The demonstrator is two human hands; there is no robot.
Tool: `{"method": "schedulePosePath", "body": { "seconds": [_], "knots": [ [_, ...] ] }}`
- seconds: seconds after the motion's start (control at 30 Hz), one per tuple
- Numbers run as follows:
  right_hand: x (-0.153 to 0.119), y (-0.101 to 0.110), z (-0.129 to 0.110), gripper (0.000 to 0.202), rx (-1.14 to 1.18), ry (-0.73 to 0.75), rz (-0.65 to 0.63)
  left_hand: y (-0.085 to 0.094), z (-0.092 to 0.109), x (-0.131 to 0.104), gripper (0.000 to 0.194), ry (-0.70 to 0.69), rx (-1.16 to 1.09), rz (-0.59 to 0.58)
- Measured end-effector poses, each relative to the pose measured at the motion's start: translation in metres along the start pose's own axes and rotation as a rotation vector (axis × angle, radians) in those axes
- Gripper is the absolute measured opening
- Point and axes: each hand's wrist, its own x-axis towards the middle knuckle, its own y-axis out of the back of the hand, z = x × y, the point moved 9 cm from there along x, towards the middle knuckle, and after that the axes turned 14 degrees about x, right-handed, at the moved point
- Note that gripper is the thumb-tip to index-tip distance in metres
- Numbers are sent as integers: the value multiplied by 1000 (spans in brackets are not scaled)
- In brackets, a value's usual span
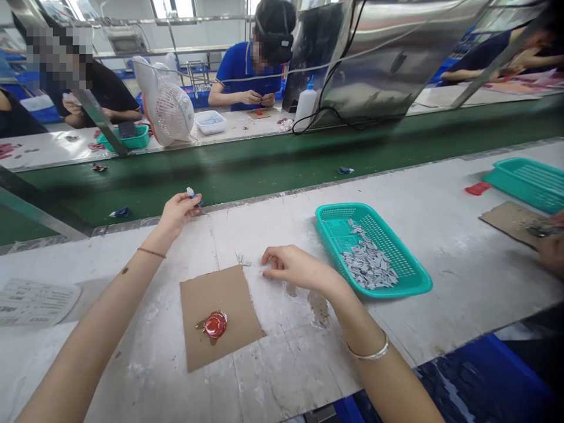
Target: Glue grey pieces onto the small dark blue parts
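My left hand (178,212) is closed on a small dark blue piece with a white part (192,195), held at the table's far edge beside the green belt. Its exact kind cannot be made out. My right hand (288,267) hovers low over the white table, fingers curled but apart, with nothing visible between them. Just left of its fingertips lie a few small grey pieces (244,259). Between my forearms rests a square of brown cardboard (229,294), bearing a round puddle of glossy red paste (215,324) with a brownish smear around it.
Right of my right hand stands a green basket (324,235) with many small grey pieces (372,264). Similar blue pieces (120,212) lie on the green belt (247,170). Co-workers sit across it; another person's hand (553,241) works at right. A labelled clear bag (37,302) lies left.
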Motion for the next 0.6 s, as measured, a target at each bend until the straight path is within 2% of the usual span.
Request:
{"method": "schedulePosePath", "body": {
  "seconds": [0.17, 0.27, 0.33, 0.43, 0.6],
  "knots": [
    [-1, -10, -4, 17, -132, -21, 55, 4, -26, -81, 26, 157, -226, -135],
    [1, -15, -12, 24, -184, 33, 77, 3, -36, -127, 35, 234, -353, -213],
    [3, -19, -18, 28, -220, 101, 86, 3, -37, -151, 33, 226, -371, -260],
    [8, -22, -18, 30, -224, 145, 98, 8, -38, -174, 28, 178, -332, -262],
    [12, -22, -7, 18, -172, 79, 94, 23, -50, -190, 26, 116, -328, -96]
  ]
}}
